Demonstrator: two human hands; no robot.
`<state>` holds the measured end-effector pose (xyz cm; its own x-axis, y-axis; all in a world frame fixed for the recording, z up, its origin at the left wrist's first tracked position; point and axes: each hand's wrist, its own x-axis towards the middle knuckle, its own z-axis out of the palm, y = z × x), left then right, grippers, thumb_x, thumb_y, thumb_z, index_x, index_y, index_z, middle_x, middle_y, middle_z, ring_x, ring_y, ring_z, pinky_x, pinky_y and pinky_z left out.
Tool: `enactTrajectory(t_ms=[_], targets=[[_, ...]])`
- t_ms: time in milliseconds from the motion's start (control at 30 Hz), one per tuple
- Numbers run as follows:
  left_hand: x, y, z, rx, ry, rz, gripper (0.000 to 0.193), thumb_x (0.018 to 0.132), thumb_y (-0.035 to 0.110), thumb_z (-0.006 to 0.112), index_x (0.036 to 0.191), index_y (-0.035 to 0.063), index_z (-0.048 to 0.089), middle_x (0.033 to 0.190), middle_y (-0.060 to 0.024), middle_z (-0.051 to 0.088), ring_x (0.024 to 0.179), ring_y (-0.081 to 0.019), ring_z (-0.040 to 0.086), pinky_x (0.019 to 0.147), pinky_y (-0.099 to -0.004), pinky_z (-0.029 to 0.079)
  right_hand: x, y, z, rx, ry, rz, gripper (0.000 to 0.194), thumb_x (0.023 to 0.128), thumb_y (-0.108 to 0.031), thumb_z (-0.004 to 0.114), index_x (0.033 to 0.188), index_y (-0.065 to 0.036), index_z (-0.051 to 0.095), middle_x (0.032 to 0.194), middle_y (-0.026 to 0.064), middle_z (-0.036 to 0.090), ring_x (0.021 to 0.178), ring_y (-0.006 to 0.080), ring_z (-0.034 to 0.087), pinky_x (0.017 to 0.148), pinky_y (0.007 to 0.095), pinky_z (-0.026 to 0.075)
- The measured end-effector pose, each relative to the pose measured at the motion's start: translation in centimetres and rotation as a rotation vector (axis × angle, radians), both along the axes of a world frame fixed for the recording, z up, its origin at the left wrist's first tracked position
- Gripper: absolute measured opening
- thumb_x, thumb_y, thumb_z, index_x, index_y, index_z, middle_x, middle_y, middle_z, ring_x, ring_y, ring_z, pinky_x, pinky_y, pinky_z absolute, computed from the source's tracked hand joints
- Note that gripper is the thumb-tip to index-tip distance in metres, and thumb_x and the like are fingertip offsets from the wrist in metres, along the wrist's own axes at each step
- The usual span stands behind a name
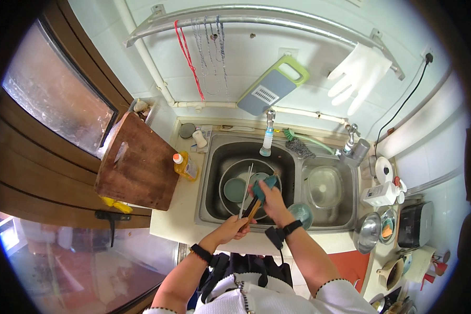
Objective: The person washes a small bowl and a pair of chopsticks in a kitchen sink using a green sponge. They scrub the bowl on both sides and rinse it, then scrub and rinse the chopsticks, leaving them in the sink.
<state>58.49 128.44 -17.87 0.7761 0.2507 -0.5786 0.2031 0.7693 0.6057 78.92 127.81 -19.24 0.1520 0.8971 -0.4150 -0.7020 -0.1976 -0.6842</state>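
Observation:
My left hand [232, 229] is closed around a bundle of chopsticks [246, 188], some metal and some wooden or dark, at the front edge of the left sink basin. With my right hand [273, 200] I hold a teal cloth [265, 187] around the upper part of the wooden and dark ones. Below the hands a round metal basin [221, 188] stands in the sink, with green bowls [235, 190] in it. The faucet [266, 145] hangs above the sink's back part. A glass bowl [300, 215] rests by the divider, beside my right wrist.
The right sink basin holds a clear container [324, 186]. Left of the sink are a yellow soap bottle [186, 167] and a large wooden cutting board [141, 165]. A green brush [289, 134] and a grey scrubber [300, 148] lie behind. Metal bowls [367, 232] stand at right.

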Motion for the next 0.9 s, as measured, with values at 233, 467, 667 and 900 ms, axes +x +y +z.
enactTrajectory(t_ms=[233,467,667,900], targets=[[0.2,0.3,-0.2,-0.002,-0.010,0.069,0.031,0.110,0.028,0.041,0.122,0.0019,0.053,0.076,-0.0014,0.048,0.056,-0.0071,0.035,0.047,-0.0234,0.027,-1.4,-1.8,-0.4,-0.031,0.026,0.253,0.027,0.101,-0.022,0.064,0.115,0.001,0.062,0.103,0.0119,0.072,0.088,0.0192,0.070,0.074,0.0323,0.058],[0.2,0.8,0.2,0.044,0.013,0.066,0.031,0.110,0.029,0.043,0.118,0.0019,0.056,0.077,-0.0013,0.049,0.056,-0.0070,0.034,0.049,-0.0226,0.026,-0.5,0.0,-0.1,-0.029,-0.038,0.059,0.023,0.100,-0.017,0.066,0.113,0.001,0.062,0.107,0.0125,0.072,0.098,0.0209,0.069,0.085,0.0329,0.057],[0.0,0.7,-0.9,0.059,0.049,0.097,0.029,0.109,0.030,0.044,0.105,0.0039,0.056,0.074,0.0010,0.047,0.056,-0.0064,0.033,0.049,-0.0229,0.026,-2.5,-2.4,-1.0,-0.019,0.016,0.248,0.029,0.100,-0.016,0.065,0.121,0.004,0.062,0.117,0.0158,0.071,0.104,0.0225,0.069,0.093,0.0338,0.056],[-0.1,0.0,0.4,0.062,0.069,0.048,0.029,0.108,0.031,0.044,0.100,0.0052,0.056,0.066,0.0036,0.043,0.050,-0.0065,0.033,0.044,-0.0250,0.024,2.7,1.6,-1.2,0.030,-0.015,-0.027,0.032,0.104,-0.025,0.060,0.115,0.005,0.063,0.112,0.0166,0.072,0.099,0.0229,0.071,0.086,0.0360,0.057]])
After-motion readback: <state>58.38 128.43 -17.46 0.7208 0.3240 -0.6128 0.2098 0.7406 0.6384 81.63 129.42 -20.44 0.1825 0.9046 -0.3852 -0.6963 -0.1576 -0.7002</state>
